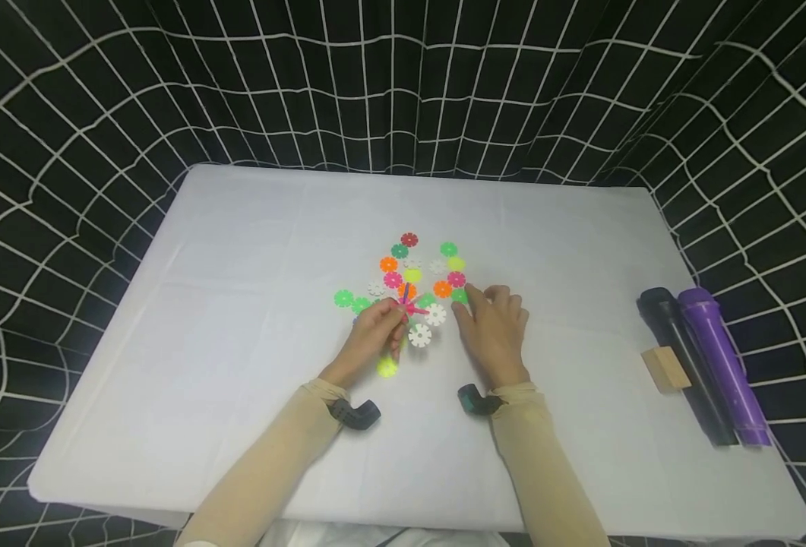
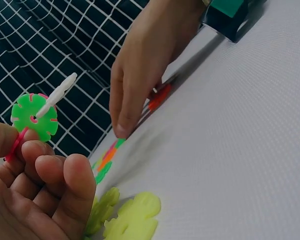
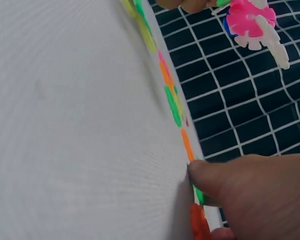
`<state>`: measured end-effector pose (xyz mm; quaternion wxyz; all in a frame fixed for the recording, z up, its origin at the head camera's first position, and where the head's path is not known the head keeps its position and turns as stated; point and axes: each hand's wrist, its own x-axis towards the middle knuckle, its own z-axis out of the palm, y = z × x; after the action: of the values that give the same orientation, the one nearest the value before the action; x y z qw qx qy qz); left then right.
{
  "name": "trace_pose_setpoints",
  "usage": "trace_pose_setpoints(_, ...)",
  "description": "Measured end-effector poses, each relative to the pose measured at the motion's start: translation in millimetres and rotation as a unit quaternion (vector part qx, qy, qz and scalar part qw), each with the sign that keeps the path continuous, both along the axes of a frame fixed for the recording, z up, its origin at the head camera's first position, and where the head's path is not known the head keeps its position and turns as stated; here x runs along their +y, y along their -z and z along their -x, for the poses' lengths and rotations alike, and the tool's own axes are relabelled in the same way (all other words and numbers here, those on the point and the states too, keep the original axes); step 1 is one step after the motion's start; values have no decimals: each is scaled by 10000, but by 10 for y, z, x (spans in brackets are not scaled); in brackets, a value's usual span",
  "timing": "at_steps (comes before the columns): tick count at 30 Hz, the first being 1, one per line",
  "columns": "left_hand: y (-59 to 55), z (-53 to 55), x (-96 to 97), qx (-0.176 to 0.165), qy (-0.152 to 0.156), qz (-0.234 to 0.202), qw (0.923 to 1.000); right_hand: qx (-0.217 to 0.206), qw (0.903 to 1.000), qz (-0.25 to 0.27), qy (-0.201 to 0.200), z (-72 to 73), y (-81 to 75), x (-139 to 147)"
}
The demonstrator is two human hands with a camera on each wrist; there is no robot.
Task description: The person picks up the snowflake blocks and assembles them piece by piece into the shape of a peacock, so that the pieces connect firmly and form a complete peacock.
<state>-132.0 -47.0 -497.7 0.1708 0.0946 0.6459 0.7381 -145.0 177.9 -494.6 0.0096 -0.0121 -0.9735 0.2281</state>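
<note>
My left hand [image 1: 375, 328] pinches a cluster of joined interlocking plastic discs [image 1: 411, 308], pink, white and green, raised above the table. In the left wrist view its green disc [image 2: 26, 116] faces the camera, with a white disc [image 2: 56, 95] slotted in edge-on. The other fingers curl towards the palm. My right hand [image 1: 493, 328] is lowered to the table, thumb and forefinger at a green disc [image 1: 459, 295]. In the right wrist view the thumb covers part of that disc [image 3: 199, 195]; an orange-red disc [image 3: 197, 220] lies under the hand.
Loose discs in several colours lie beyond the hands, among them a red disc [image 1: 409, 239] and an orange disc [image 1: 442, 289]. A yellow disc [image 1: 387, 368] is near my left wrist. At the right lie a black tube [image 1: 690, 372], a purple tube [image 1: 727, 372] and a wooden block [image 1: 665, 369].
</note>
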Motion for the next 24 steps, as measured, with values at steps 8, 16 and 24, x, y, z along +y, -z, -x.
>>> trace_pose_setpoints(8,11,6,-18,-72,-60,155,9998,-205,9917,1209,391,37,-43,-46)
trace_pose_setpoints(16,-6,10,8,49,234,362,9991,-1310,9088,3897,711,-42,-267,-18)
trace_pose_setpoints(24,-19,-3,9,57,491,561,9972,-1423,8968,4141,632,-90,-310,-92)
